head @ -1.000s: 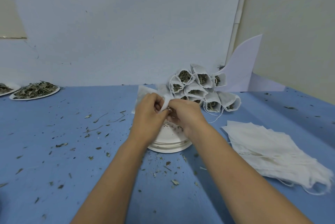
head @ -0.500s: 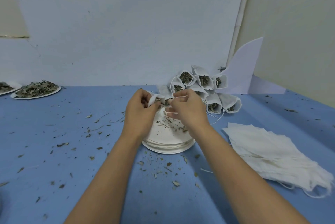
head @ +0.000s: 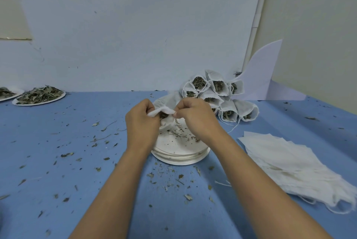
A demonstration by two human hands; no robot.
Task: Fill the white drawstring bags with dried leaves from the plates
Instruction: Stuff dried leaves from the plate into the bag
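A white drawstring bag (head: 163, 106) hangs over a stack of white plates (head: 179, 156) that holds only a few leaf scraps. My left hand (head: 142, 122) pinches the bag's left rim, and my right hand (head: 195, 118) pinches the right rim, with dark leaves showing in the mouth between them. Behind the plates lies a pile of filled bags (head: 218, 95), their open mouths showing leaves. A plate heaped with dried leaves (head: 39, 94) sits at the far left, with part of a second leaf plate (head: 7, 92) beside it at the frame edge.
A fanned stack of empty white bags (head: 293, 167) lies on the blue table (head: 58, 161) at the right. Leaf crumbs are scattered across the table. A white board stands behind, and a curved white sheet (head: 260, 72) leans in the back right corner.
Both hands have shifted their hold on the bag, and its mouth is now stretched between them above the plates. The view has moved slightly.
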